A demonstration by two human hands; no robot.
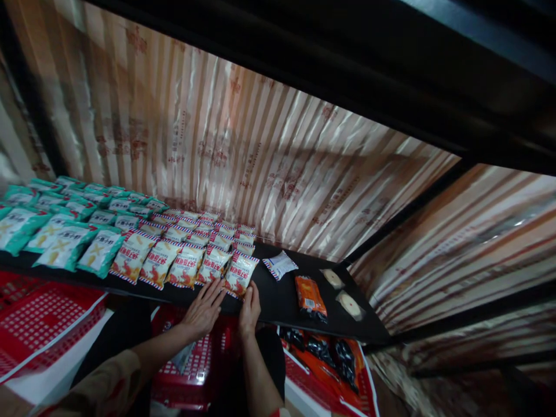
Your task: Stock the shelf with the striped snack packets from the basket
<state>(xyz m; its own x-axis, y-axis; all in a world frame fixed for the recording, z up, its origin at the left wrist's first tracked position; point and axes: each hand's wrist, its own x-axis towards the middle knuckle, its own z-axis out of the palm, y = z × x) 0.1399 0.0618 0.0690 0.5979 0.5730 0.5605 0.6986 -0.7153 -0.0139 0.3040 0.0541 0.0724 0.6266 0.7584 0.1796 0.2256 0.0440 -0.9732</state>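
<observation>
Rows of white and red snack bags (241,272) with striped edges stand on a black shelf (278,304). My left hand (204,310) has its fingers stretched out, their tips at the lower edges of the front bags near the right end of the row. The rightmost front bag has my right hand (249,307) at its lower right edge, fingers close together and curled against it. Part of that grip is hidden. Left of these bags are rows of green and white snack bags (102,249).
Right on the shelf lie a striped snack bag (280,264), an orange packet (310,298) and two pale round packets (350,305). Red baskets (47,318) sit below, one holding orange and black packets (343,356). Dark frame bars (408,208) cross the striped plastic backing (260,150).
</observation>
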